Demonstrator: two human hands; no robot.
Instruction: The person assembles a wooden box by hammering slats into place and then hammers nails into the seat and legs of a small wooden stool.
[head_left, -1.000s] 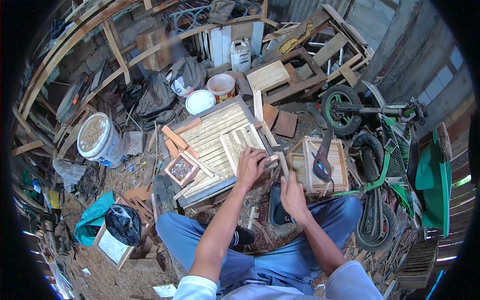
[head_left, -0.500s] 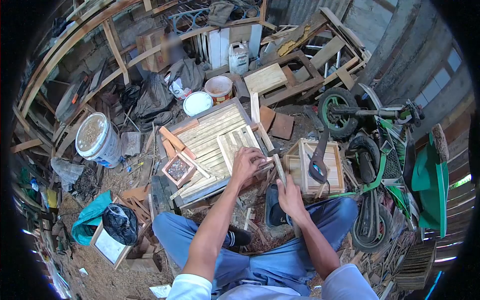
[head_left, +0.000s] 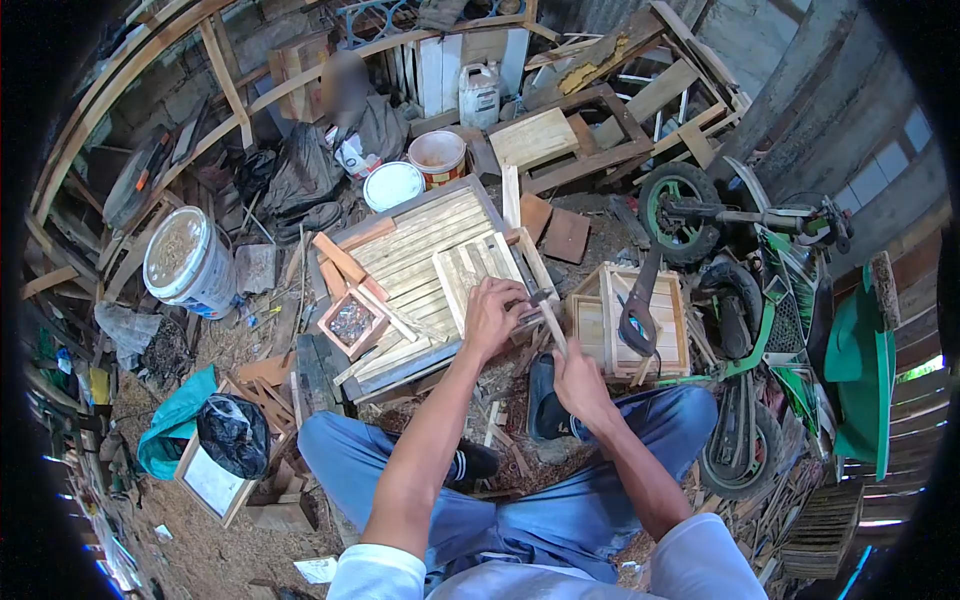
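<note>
My right hand [head_left: 580,385] is wrapped around the wooden handle of a hammer [head_left: 553,325]. Its dark head sits right beside the fingertips of my left hand [head_left: 493,318]. Those left fingers are closed in a pinch at the near right corner of a small slatted wooden panel [head_left: 465,275]; whatever they grip is too small or hidden to make out. Beneath the small panel lies a larger slatted board with a grey frame [head_left: 415,225]. A small wooden box of nails or screws [head_left: 372,346] rests on that board, left of my hands.
A handsaw [head_left: 637,325] lies across a wooden box [head_left: 605,290] on the right, near a small green motorbike [head_left: 765,340]. Buckets [head_left: 190,295] and a white lid [head_left: 393,188] stand left and behind. Wood scraps and sawdust cover the floor around my legs.
The hammer head has moved slightly up and left, closer to my left fingertips, and my right hand has shifted a little with it. The whole view has tilted slightly.
</note>
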